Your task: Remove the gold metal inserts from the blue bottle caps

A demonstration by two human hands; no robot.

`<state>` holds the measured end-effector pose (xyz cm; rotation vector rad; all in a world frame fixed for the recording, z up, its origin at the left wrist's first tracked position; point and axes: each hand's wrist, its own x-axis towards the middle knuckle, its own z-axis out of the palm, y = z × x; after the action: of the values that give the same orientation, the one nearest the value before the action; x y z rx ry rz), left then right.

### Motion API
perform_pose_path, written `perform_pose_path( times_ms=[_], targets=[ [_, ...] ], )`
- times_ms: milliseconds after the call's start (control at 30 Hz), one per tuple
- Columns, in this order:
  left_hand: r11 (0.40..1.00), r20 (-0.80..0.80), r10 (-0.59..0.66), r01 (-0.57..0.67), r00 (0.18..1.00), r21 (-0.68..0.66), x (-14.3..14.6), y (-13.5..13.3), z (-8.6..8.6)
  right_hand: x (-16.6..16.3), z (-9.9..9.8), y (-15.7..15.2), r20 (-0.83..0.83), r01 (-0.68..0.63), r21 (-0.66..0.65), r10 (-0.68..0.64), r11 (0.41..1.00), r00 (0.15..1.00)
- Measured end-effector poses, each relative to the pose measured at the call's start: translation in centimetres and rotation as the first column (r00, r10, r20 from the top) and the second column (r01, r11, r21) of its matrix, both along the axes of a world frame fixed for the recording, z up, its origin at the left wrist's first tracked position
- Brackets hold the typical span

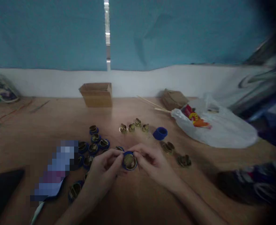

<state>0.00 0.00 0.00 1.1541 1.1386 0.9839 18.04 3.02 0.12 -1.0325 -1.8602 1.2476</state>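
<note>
While a blue backdrop [58, 34] faces the table [58, 120], left hand [102, 168] and right hand [156, 165] clamp a blue-rimmed disc [130, 161].

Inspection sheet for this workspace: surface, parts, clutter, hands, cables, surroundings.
Surface: brown tabletop.
Parts: blue-rimmed disc in hand; other blue-rimmed pieces to its left; brass-coloured pieces farther back and right; blue round piece.
Clutter: cardboard box, plastic bag, brown package, sticks, pixelated item.
Hands: left hand and right hand both pinch the disc's rim.
Cables: pale cord-like strip below the pixelated item; cannot confirm a cable.
Surroundings: blue-green wall, white band beneath.
</note>
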Motion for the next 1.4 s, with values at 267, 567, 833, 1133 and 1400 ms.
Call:
perform_pose_path(
  times_ms=[267,567,833,1133,1400],
  targets=[
    [0.996,0.078,0.059,-0.053,0.995,-0.066,0.4,0.1,-0.9,-0.2,0.6,0.4,0.043,0.036,-0.077,-0.033,0.996,0.999],
    [0.999,0.117,0.053,-0.052,0.992,-0.012,0.4,0.6,-1.7,0.1,0.1,0.6,0.048,-0.028,-0.017,0.029,0.999,0.998],
    [0.974,-0.012,0.014,-0.011,1.0,0.226,0.2,0.4,-1.8,0.0,0.2,0.6,0.065,-0.01,0.168,-0.001,0.986,0.998],
    [0.969,-0.174,0.056,-0.012,0.983,0.247,-0.3,0.0,-1.6,0.3,0.1,0.8,-0.006,-0.008,0.099,0.009,0.995,1.0],
    [0.999,0.082,0.009,-0.013,0.997,0.052,0.1,0.5,-1.6,-0.6,0.3,0.4,-0.111,-0.061,-0.132,0.046,0.989,0.993]
  ],
)
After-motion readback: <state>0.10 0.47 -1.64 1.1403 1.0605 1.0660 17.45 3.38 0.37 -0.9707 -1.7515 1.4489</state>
